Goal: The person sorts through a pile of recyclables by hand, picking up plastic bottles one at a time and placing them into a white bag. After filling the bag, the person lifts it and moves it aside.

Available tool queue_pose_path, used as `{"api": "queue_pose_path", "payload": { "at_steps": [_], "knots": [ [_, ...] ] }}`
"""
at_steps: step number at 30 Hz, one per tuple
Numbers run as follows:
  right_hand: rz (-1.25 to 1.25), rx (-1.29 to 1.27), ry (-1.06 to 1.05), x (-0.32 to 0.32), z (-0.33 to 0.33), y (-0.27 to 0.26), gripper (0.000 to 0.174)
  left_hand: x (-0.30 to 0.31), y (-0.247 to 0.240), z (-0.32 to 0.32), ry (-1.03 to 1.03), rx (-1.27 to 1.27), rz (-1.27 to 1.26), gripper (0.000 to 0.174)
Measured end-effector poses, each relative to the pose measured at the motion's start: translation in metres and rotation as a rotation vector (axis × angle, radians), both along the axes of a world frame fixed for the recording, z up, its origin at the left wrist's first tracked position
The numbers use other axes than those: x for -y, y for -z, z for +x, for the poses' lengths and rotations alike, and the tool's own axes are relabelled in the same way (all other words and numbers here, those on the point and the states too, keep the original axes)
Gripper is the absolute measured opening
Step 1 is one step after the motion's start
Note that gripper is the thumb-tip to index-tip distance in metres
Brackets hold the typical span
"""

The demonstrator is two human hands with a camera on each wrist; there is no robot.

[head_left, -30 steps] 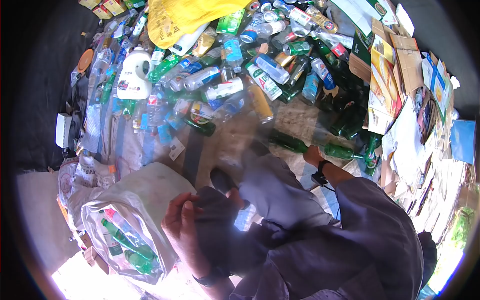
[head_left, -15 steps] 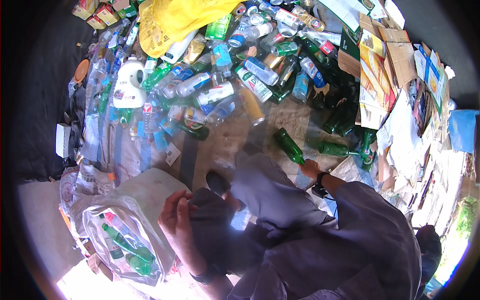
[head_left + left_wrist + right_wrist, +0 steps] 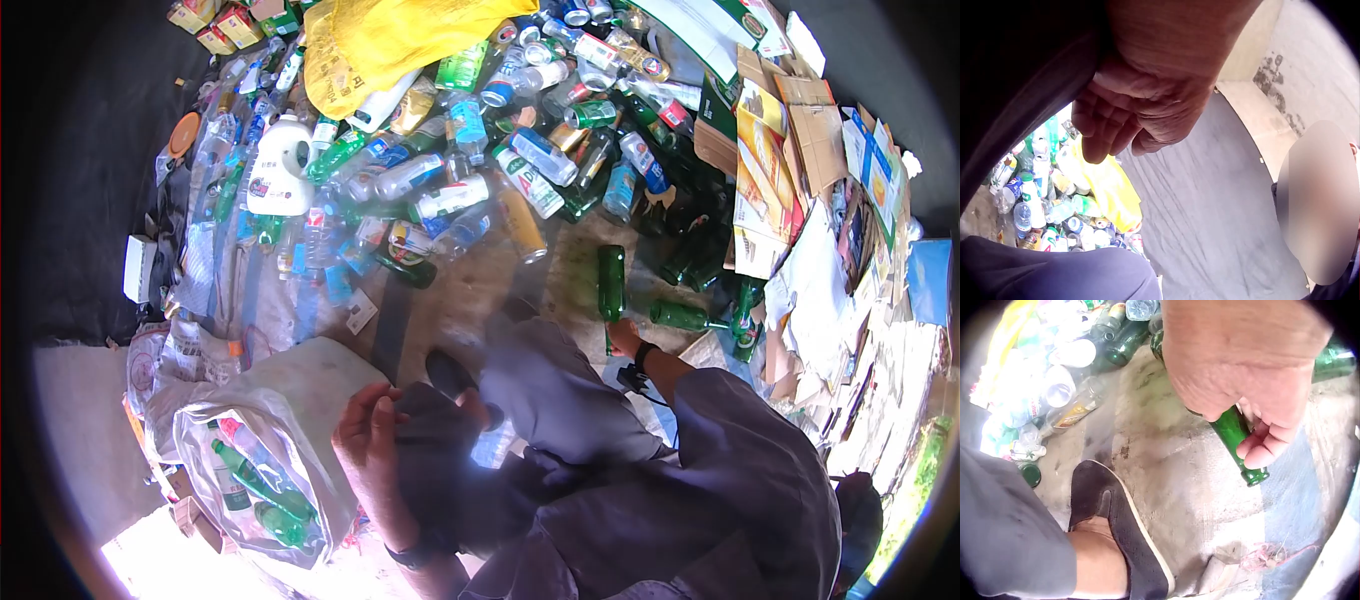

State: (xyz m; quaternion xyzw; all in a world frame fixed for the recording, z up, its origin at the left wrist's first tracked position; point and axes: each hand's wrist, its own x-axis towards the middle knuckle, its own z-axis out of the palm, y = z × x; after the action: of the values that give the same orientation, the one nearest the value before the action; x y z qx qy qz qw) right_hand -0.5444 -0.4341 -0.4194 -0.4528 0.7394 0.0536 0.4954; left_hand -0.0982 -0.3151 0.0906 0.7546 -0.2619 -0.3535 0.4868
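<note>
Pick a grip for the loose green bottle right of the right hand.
Probably the neck, by the shoulder, from above: the green bottle lies on its side, slim neck pointing right in the head view. The neck's tip sits close to other green bottles; the shoulder end should leave more room.

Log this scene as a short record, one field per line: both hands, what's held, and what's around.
Right hand: grips a green bottle by its neck
Left hand: holds nothing, fingers loosely curled, near a trouser leg
Nearest to right hand: second green bottle, lying on its side
Ahead: pile of bottles and cans, partly covered by printed yellow plastic
Left side: open plastic bag with green plastic bottles inside
Right side: stacked cardboard
</note>
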Motion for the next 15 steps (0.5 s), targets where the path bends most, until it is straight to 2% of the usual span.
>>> {"api": "queue_pose_path", "payload": {
  "at_steps": [1,6,9,10,14,15],
  "knots": [
    [0.093,-0.054,0.152,0.015,0.03,-0.074,0.045,0.0,0.0,0.0,-0.001,-0.01,0.005,0.02],
    [0.168,-0.114,0.202,0.029,0.039,-0.113,0.044,0.0,-0.002,-0.001,-0.013,-0.024,0.007,0.021],
    [-0.282,-0.397,-0.443,0.037,0.043,-0.163,0.043,-0.003,0.0,0.001,-0.009,-0.024,0.009,0.022],
    [-0.268,-0.357,-0.374,0.044,0.05,-0.176,0.043,-0.003,0.001,0.001,0.004,-0.022,-0.002,0.023],
    [-0.323,-0.3,-0.382,0.073,0.074,-0.173,0.046,-0.004,-0.002,0.001,0.029,0.008,0.003,0.023],
    [-0.35,-0.202,-0.394,0.083,0.085,-0.174,0.048,-0.005,0.0,0.001,0.03,0.013,0.003,0.023]
  ]
}}
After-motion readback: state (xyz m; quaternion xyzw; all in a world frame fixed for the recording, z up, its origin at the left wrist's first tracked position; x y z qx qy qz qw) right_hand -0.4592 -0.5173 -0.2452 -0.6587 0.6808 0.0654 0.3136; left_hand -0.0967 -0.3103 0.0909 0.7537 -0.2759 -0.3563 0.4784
